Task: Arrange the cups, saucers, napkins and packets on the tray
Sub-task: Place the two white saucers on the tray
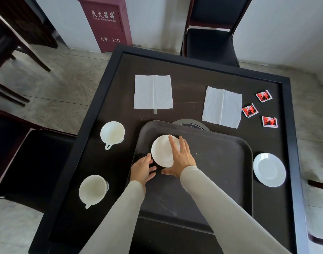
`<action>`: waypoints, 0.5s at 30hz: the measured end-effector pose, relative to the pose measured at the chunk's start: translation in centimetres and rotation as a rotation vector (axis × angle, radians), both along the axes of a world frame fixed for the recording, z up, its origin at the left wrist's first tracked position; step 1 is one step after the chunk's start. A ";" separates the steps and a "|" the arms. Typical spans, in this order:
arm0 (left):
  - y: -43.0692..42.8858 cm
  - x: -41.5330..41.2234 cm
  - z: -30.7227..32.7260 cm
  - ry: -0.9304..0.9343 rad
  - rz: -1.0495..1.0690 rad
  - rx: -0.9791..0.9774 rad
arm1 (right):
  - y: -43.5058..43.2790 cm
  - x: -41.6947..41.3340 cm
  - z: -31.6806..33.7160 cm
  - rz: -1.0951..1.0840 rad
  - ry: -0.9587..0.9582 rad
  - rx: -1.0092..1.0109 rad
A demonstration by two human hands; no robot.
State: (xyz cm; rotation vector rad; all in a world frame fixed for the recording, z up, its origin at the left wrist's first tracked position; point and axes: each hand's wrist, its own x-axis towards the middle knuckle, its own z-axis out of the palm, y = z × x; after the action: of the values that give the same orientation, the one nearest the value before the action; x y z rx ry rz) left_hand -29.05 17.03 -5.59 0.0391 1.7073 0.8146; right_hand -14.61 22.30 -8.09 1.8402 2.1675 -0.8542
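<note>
A dark brown tray (pixel 221 162) lies in the middle of the table. On its far left part sits a white saucer (pixel 161 152). My right hand (pixel 180 158) lies flat over the saucer's right side, thumb at its near rim. My left hand (pixel 141 170) rests at the saucer's near left edge, fingers spread; whether it touches the rim is unclear. Two white cups (pixel 112 133) (pixel 92 189) stand left of the tray. A second saucer (pixel 269 169) lies right of it. Two white napkins (pixel 153 92) (pixel 222 107) and three red packets (pixel 263 95) (pixel 249 110) (pixel 269 121) lie beyond the tray.
The black table (pixel 193 70) has a raised rim all round. A round black inset (pixel 191 124) shows under the tray's far edge. A dark chair (pixel 210 43) stands at the far side, another seat (pixel 38 162) at the left. A red fire extinguisher box (pixel 106 22) stands by the wall.
</note>
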 end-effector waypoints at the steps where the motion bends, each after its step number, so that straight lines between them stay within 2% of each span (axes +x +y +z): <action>1: -0.2 0.1 0.1 0.010 0.005 -0.004 | -0.2 0.2 0.1 -0.001 -0.003 -0.008; 6: -1.4 1.0 0.6 0.014 -0.007 -0.025 | -1.2 2.0 0.8 -0.027 0.009 0.000; 15: -3.5 5.9 1.8 -0.031 -0.155 0.005 | -3.2 7.2 2.4 -0.082 0.001 0.034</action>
State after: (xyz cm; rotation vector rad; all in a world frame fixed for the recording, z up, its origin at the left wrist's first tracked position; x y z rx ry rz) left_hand -23.20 13.49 -3.79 0.1589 1.6507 0.7006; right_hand -7.45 19.14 -5.74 1.9570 2.1328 -0.8394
